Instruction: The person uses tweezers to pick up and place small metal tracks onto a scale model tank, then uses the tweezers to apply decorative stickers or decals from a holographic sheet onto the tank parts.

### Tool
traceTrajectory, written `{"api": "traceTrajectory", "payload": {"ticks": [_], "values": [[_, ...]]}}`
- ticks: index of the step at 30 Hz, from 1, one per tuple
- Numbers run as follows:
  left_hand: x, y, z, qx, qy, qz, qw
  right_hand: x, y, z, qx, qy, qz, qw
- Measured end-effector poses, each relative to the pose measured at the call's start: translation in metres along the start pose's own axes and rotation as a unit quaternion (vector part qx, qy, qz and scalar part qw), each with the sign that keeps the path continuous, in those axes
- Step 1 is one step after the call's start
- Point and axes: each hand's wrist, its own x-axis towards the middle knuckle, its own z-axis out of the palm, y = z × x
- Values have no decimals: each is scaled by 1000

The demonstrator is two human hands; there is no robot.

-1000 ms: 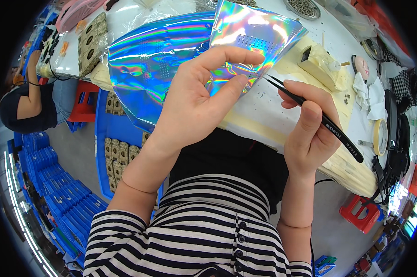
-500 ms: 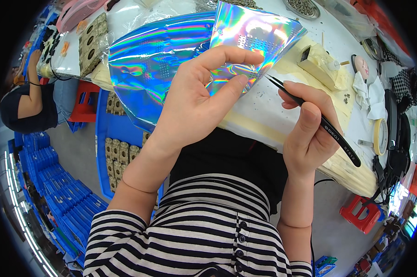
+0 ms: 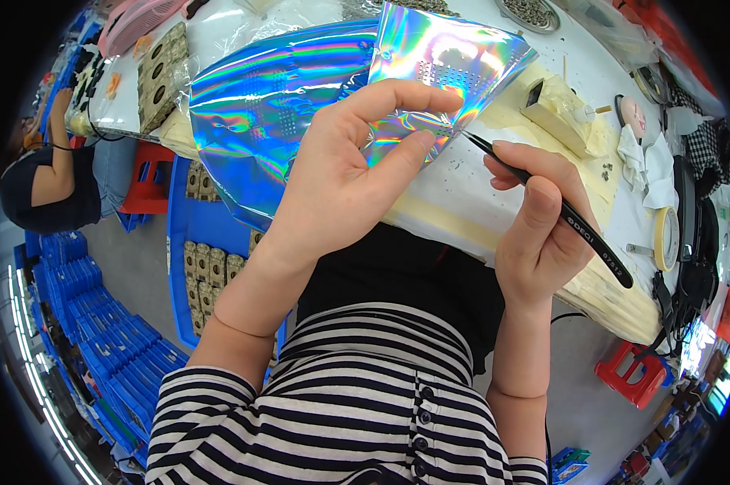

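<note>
A shiny iridescent plastic sheet [image 3: 248, 113] with rows of small dots is folded over at its right part. My left hand [image 3: 341, 166] holds it near the folded lower corner, thumb and index finger on its surface; the other fingers are mostly hidden. Black tweezers [image 3: 579, 222] are held pen-like in my right hand [image 3: 547, 214], to the right of the sheet. Their fine points reach the sheet's lower right edge, close to my left thumb. Whether anything is between the points is too small to tell. Tiny dark specks lie on the white paper below.
A wrapped block [image 3: 563, 121], a tape roll [image 3: 666, 240] and white tissue [image 3: 658, 182] stand on the right of the table. Camouflage-patterned parts [image 3: 159, 77] lie at left, more in a blue tray [image 3: 179, 267]. A bowl of small pieces [image 3: 531, 14] sits far back. Another person [image 3: 46, 190] is at left.
The tweezers and right hand have shifted slightly left, bringing the points to the sheet's edge. The left hand and the sheet look the same.
</note>
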Motion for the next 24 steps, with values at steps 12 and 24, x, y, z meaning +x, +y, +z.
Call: {"api": "traceTrajectory", "payload": {"ticks": [12, 24], "values": [[1, -2, -1, 23, -3, 22, 999, -1, 0, 0, 10, 1, 6, 1000], [1, -1, -1, 22, -1, 19, 1000, -1, 0, 0, 10, 1, 4, 1000]]}}
